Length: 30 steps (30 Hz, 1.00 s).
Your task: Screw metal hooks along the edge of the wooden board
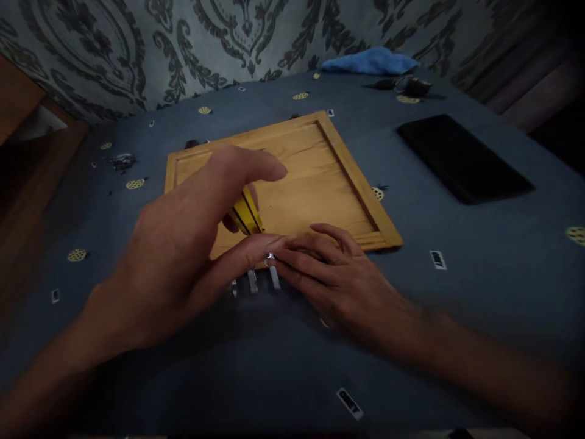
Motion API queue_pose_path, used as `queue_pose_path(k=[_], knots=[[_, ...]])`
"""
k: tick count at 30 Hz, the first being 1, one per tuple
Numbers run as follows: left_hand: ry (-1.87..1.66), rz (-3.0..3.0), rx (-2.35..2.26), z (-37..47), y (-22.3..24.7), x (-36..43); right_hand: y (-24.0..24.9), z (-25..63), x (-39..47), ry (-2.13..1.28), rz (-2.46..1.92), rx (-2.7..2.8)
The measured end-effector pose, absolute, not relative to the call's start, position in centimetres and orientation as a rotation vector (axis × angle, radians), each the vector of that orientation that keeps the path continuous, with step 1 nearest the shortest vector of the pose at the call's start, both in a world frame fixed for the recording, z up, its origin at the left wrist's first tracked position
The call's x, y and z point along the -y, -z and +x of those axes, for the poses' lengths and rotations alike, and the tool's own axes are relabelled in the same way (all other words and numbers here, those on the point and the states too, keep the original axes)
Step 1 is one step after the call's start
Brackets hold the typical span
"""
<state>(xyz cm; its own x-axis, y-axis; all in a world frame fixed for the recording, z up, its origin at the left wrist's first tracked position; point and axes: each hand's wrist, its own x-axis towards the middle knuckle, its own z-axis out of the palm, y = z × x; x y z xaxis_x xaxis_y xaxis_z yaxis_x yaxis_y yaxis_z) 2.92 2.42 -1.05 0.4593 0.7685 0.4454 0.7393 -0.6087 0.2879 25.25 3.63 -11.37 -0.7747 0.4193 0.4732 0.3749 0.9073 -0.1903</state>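
Note:
A wooden panel with a raised rim [354, 174] lies on the dark blue cloth. Over its front left part, my left hand [183, 225] has its fingers curled around a yellow object with black stripes [247, 212], its index finger and thumb apart. My right hand [331, 268] rests at the panel's front edge, its fingers close together by my left thumb; what they grip, if anything, is hidden. Small shiny metal pieces [275, 276] stick out below the front edge, beside the right fingertips.
The patterned cloth [479, 305] covers the table. A black flat device [464, 157] lies at the right. Behind it are a dark tool [406, 85] and a blue cloth [371, 61]. A small shiny bundle [121, 161] lies at the left, near wooden furniture [59, 152].

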Motion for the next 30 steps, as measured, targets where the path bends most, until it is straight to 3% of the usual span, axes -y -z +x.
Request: queue_pose_path(k=[20, 30], knots=[[-0.768, 2.567, -1.562, 3.27, 0.64, -2.45, 11.32, 25.22, -3.62, -0.098, -0.571, 2.536], [-0.662, 2.461, -1.439, 2.63, 0.41, -2.17, 11.42, 25.16, -3.71, -0.093, -0.573, 2.521]])
